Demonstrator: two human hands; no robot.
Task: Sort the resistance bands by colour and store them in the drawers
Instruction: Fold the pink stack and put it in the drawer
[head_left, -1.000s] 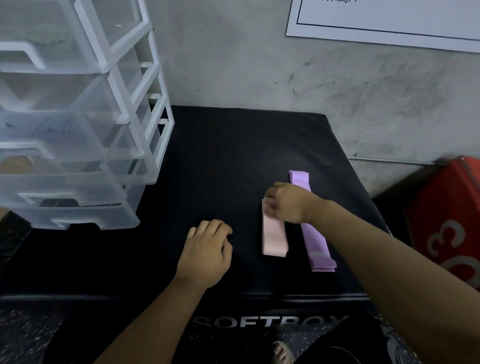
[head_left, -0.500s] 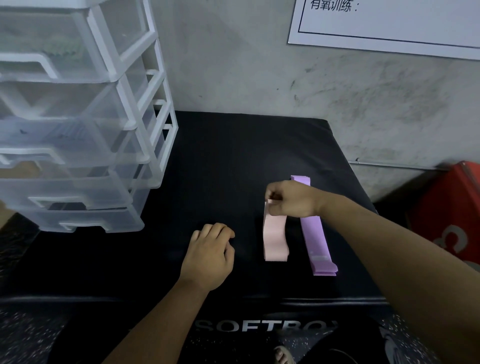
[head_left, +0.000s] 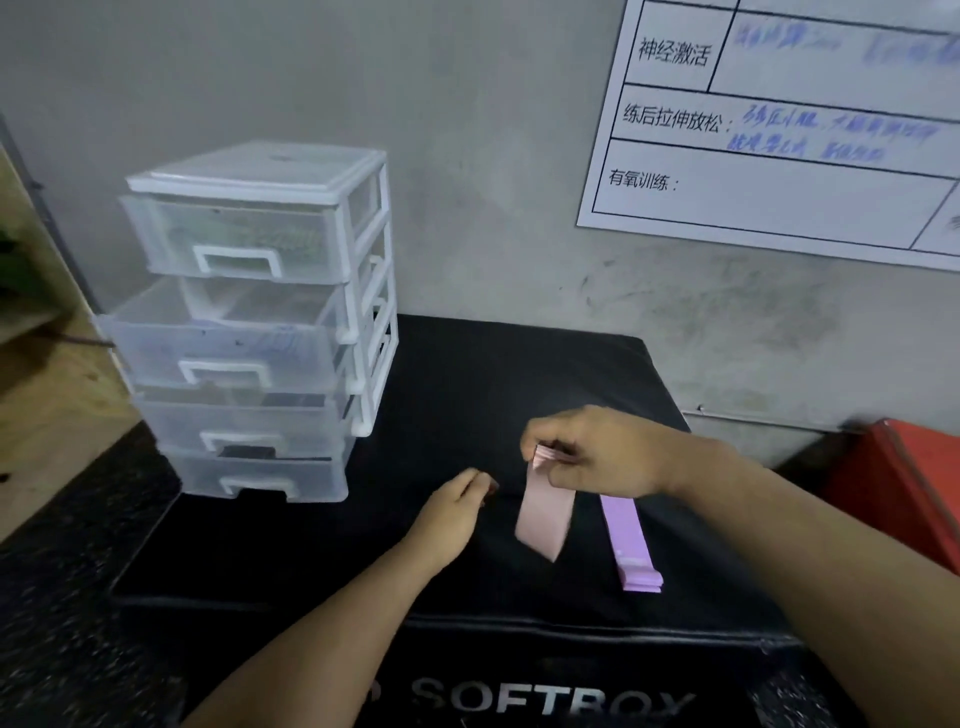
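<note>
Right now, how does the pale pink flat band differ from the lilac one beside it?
The pale pink flat band hangs pinched in the right hand, lifted; the lilac flat band lies flat on the black padded box, untouched. Pink looks wider; lilac narrower. Both are flat strips.

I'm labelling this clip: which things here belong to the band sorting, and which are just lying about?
Belongs:
pink band, held by right hand
purple band
drawer unit
left hand

Lying about:
whiteboard
red box
black soft box
</note>
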